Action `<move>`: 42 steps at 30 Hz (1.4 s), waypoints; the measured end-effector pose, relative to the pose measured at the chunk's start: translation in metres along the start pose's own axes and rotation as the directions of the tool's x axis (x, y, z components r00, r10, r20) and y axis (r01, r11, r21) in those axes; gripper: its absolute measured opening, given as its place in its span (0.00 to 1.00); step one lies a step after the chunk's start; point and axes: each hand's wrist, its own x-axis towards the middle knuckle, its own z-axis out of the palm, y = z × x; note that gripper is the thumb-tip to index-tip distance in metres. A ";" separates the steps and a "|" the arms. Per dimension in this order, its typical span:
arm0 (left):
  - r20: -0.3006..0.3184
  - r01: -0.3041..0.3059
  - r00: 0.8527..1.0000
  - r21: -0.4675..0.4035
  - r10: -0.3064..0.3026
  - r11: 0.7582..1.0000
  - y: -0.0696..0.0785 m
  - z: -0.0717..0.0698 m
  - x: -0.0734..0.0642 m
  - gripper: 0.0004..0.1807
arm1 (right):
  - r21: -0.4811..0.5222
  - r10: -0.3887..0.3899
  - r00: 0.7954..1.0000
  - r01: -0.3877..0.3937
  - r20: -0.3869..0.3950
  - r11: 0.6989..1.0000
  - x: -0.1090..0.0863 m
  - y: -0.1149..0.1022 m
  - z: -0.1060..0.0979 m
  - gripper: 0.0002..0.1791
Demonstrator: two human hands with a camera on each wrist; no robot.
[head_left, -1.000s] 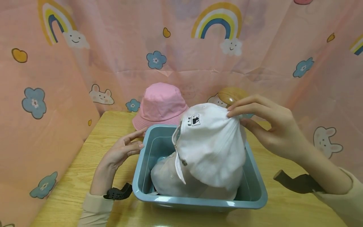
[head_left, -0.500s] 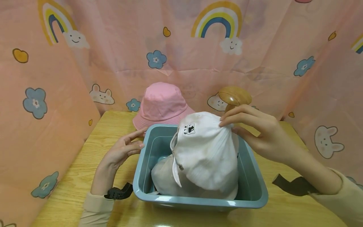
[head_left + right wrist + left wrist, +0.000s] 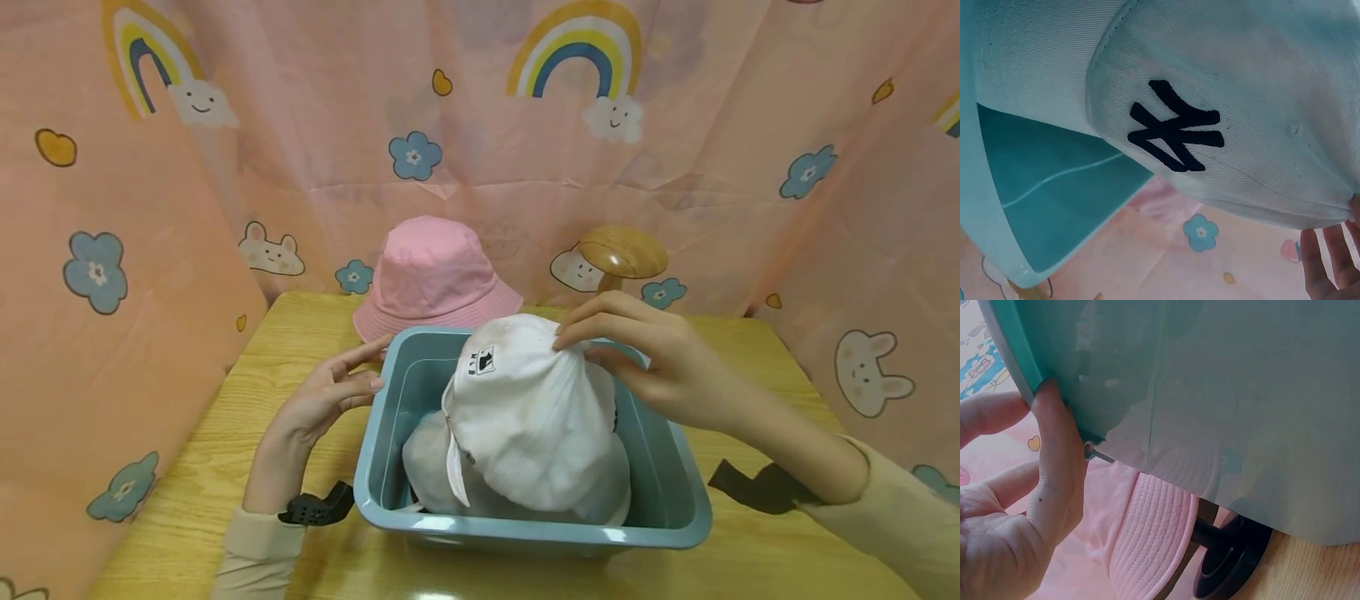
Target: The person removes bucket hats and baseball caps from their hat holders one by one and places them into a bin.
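A white baseball cap (image 3: 525,417) hangs crown up, low inside a blue-green plastic basin (image 3: 367,467). My right hand (image 3: 645,350) pinches the top of its crown between thumb and fingers. In the head view the cap's back strap and a small black patch show; a dark embroidered logo (image 3: 1175,125) marks its front in the right wrist view. Beneath it lies another pale hat (image 3: 431,454), partly covered. At the basin's left side, my left hand (image 3: 326,392) holds the rim, its fingertips on the edge and against the outer wall (image 3: 1197,394).
A pink bucket hat (image 3: 427,271) stands behind the basin, with a black stand base (image 3: 1235,556) below it in the left wrist view. Farther right rises a wooden mushroom-shaped stand (image 3: 622,252). Behind the wooden table (image 3: 247,400) hangs a pink patterned curtain (image 3: 315,100).
My right hand has lowered the white cap into the basin and shifted it slightly left. The mushroom-shaped stand has come into fuller view. My left hand stays at the rim.
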 end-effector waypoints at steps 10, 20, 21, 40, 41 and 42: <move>-0.005 0.000 1.000 0.003 0.000 1.000 0.001 0.001 0.000 0.35 | 0.026 0.027 0.997 -0.029 0.067 0.999 0.004 0.007 0.018 0.25; -0.019 0.008 1.000 0.027 -0.008 1.000 0.000 0.001 0.000 0.35 | -0.025 0.063 0.985 -0.059 0.159 0.998 0.012 0.010 0.035 0.22; -0.020 0.009 1.000 0.026 -0.009 1.000 0.000 0.001 0.000 0.35 | -0.028 0.071 0.983 -0.067 0.169 0.997 0.013 0.010 0.036 0.22; -0.005 -0.001 1.000 0.010 0.001 1.000 0.001 0.000 0.000 0.35 | -0.079 0.109 0.963 -0.092 0.246 0.993 0.020 0.025 0.056 0.20; -0.004 -0.002 1.000 0.007 0.002 1.000 0.001 0.000 0.000 0.35 | -0.087 0.116 0.961 -0.097 0.250 0.991 0.021 0.026 0.057 0.20; -0.002 -0.002 1.000 0.003 0.002 1.000 0.000 0.000 0.000 0.35 | -0.093 0.126 0.959 -0.105 0.255 0.990 0.021 0.027 0.057 0.20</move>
